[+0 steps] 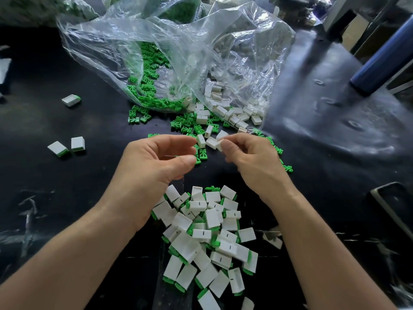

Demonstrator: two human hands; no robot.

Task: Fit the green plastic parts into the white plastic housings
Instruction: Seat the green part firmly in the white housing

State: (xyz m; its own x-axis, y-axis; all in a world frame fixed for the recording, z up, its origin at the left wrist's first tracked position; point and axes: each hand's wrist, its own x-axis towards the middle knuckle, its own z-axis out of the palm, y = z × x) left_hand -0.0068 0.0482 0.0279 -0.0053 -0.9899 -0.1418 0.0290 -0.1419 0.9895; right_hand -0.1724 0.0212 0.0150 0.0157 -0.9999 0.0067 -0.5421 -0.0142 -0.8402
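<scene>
My right hand (250,153) pinches a small white housing (219,145) between thumb and fingertips above the black table. My left hand (156,162) hovers just left of it, fingers loosely curled, with nothing visible in it. Loose green parts (187,125) and empty white housings (223,109) spill from a clear plastic bag (174,52) beyond my hands. A heap of fitted housings with green ends (207,231) lies between my forearms.
Three fitted housings lie apart on the left: one (71,100) farther back, two (67,146) closer. A dark blue cylinder (380,63) leans at the right, and a dark tray edge (393,204) sits at the right border. The table is covered in black sheet (67,198).
</scene>
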